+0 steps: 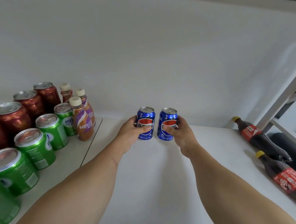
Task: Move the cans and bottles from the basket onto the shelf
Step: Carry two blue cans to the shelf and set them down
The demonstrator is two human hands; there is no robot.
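Two at once here: the left hand (134, 128) wraps one blue can (145, 123), the right hand (177, 130) grips its twin (167, 124), both upright side by side, apparently on the white shelf (149, 172). Plenty looks shelved: red cans (13, 118), green cans (34, 147) and small coffee bottles (82, 122) on the left, two cola bottles (255, 136) lying at right. The basket's out of view, so what's left is unknown.

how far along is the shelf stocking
Done: red cans, green cans and Nescafe bottles stand in rows on the shelf; two cola bottles lie at its right. In hand: the left hand and right hand each grip an upright blue can. The basket isn't visible, so what's left is unknown.
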